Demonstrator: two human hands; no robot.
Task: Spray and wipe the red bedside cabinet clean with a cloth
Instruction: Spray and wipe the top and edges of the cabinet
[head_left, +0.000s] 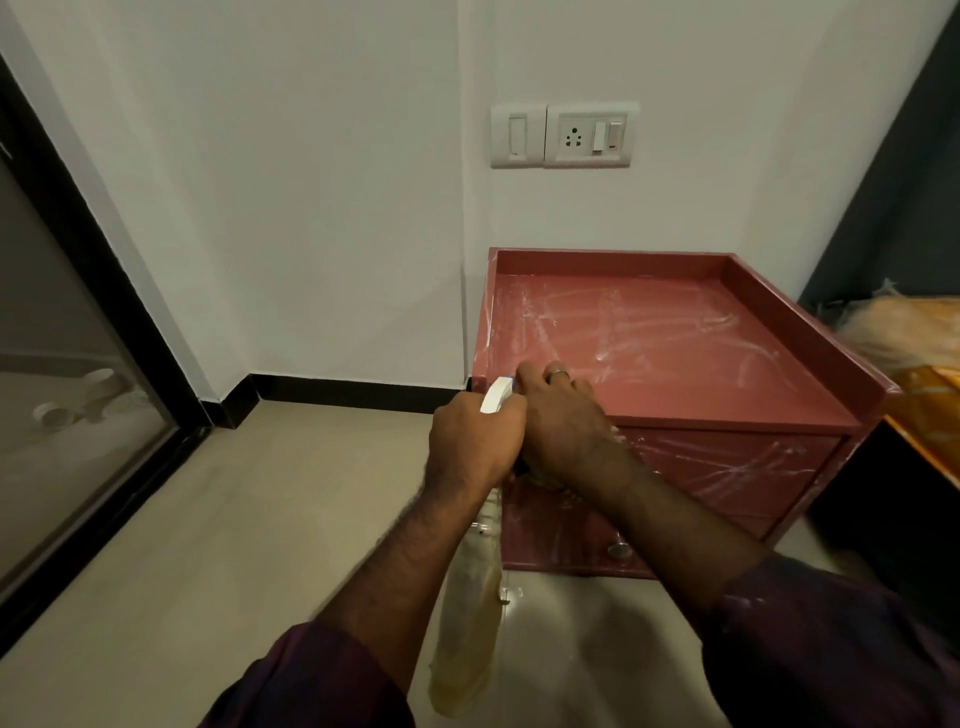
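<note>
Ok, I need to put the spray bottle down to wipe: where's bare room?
The cabinet top is bare, walled by rims at back and sides, open in front. The floor left of the cabinet, up to the black skirting, is free. Crowded: its front left corner, where left hand, right hand, spray bottle and cloth meet.

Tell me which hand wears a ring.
The right hand; a ring shows on one finger. The left hand, gripping the spray bottle, shows none.
</note>
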